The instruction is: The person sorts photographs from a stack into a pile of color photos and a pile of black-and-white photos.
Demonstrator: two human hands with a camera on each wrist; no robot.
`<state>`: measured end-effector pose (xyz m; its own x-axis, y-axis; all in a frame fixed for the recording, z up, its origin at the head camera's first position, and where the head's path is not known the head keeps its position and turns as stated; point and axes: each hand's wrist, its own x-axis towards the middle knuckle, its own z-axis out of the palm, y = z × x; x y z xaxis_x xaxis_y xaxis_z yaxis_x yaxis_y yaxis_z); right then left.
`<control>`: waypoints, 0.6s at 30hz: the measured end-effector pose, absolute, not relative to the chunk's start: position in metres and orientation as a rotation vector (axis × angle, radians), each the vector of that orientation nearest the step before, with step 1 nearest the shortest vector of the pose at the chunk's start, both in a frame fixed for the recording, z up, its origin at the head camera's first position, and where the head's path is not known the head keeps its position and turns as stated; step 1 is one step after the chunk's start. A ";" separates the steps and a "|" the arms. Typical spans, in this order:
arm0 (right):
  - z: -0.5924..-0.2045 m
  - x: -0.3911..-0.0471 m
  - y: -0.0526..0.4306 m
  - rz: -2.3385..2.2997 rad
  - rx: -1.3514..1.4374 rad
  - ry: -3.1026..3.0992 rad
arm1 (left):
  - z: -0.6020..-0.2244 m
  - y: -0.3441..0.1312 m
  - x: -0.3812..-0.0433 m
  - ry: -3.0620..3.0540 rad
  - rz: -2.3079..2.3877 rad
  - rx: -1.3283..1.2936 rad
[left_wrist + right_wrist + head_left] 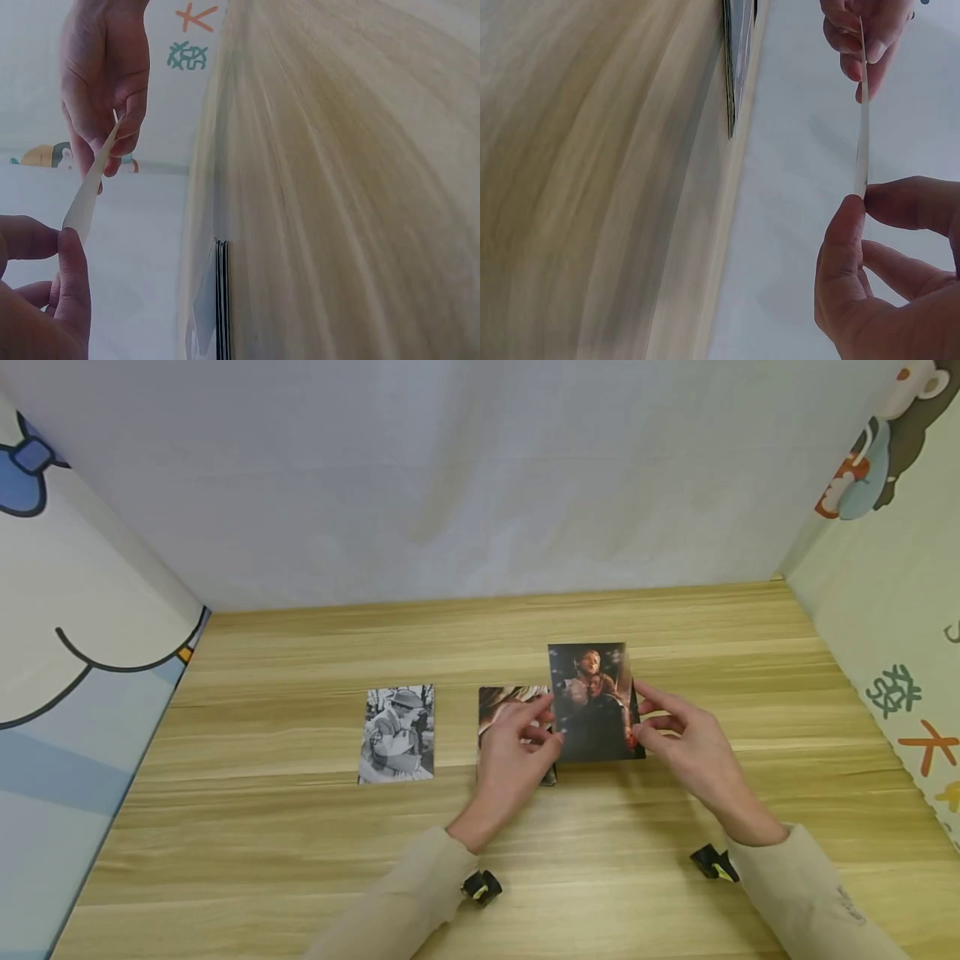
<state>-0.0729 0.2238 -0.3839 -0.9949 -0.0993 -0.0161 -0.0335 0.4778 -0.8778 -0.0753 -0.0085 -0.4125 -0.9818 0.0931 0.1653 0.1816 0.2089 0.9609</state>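
Note:
Both hands hold a dark color photo card (595,710) showing two people, raised above the table. My left hand (516,747) pinches its left edge between thumb and fingers; my right hand (686,739) pinches the right edge. Seen edge-on in the left wrist view, the card (91,187) looks slightly bent and clear of the surface. Under the left hand lies a stack of photo cards (491,700), partly hidden by that hand and the raised card. Further left, a black-and-white photo card (397,735) of a person in a hat lies flat on the table.
The wood-grain table (262,827) runs back to a pale cloth wall (480,485). Printed cartoon panels stand at the left (67,585) and right (877,610). Black clips or straps (482,887) sit by both sleeve cuffs.

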 end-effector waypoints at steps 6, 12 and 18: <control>-0.386 -0.073 0.231 -1.528 -0.100 2.653 | -0.415 -0.003 -0.075 -2.450 -1.875 -0.297; -0.390 -0.075 0.239 -1.490 -0.101 2.665 | -0.416 0.004 -0.076 -2.505 -1.844 -0.313; -0.392 -0.077 0.246 -1.470 -0.106 2.673 | -0.419 0.010 -0.080 -2.562 -1.794 -0.330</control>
